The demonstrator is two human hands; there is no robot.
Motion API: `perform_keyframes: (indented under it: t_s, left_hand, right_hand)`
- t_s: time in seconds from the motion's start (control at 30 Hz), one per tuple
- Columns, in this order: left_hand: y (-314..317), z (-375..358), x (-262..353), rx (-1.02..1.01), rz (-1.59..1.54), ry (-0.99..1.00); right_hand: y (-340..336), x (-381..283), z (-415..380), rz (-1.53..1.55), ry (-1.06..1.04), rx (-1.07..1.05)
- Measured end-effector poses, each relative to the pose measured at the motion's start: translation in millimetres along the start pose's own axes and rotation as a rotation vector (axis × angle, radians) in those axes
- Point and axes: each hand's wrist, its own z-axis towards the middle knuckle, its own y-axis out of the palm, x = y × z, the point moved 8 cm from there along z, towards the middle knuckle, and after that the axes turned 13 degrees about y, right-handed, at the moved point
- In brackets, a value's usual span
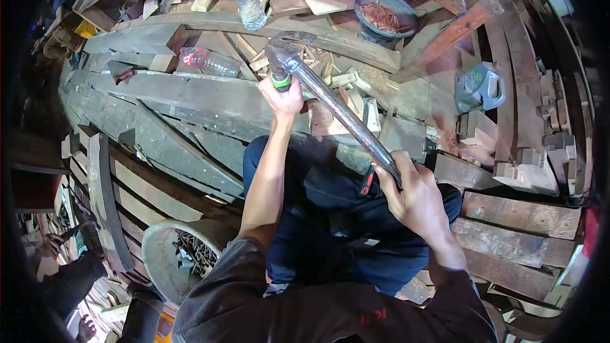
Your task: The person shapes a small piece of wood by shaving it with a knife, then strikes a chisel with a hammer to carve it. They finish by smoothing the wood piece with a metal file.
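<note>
My right hand (pixel 413 197) is closed around the lower end of a hammer (pixel 340 113) with a long metal handle. Its head lies over the top of a tool with a green and black handle (pixel 281 81), overlapping it in this view. My left hand (pixel 284 97) grips that handle upright; the tool's lower end is hidden, so I cannot tell its kind. Beneath and around my left hand lie wood offcuts (pixel 343 79) and a wood block (pixel 321 117). A red and black handle (pixel 367 181) shows beside my right fingers, over my legs.
An upright water bottle (pixel 244 0) and a lying bottle (pixel 210 62) are ahead. A bucket of wood pieces (pixel 387 16), a grey jug (pixel 480 86) and a bucket of metal pieces (pixel 155 248) stand around me. Another person's hand (pixel 49 244) is at left.
</note>
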Motion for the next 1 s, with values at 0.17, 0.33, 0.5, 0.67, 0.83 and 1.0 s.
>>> perform_keyframes:
  t_s: [0.17,0.33,0.5,0.67,0.83,1.0]
  left_hand:
    - [-6,-18,-21,0.033,0.123,0.116]
    - [-1,-8,-9,-0.016,0.069,0.044]
    - [-6,-20,-21,0.108,0.12,0.118]
    - [2,-6,-7,0.0,0.068,-0.059]
    - [1,-5,-6,0.023,0.049,0.013]
    - [0,-9,-9,-0.001,0.067,0.006]
  right_hand:
    - [0,0,0,0.026,0.044,-0.02]
    - [1,3,4,-0.042,0.031,-0.023]
    - [-1,0,0,0.003,0.028,-0.004]
    - [-1,2,4,-0.016,0.057,-0.025]
    - [-1,0,2,0.029,0.059,-0.02]
    - [-3,-3,6,-0.005,-0.012,-0.004]
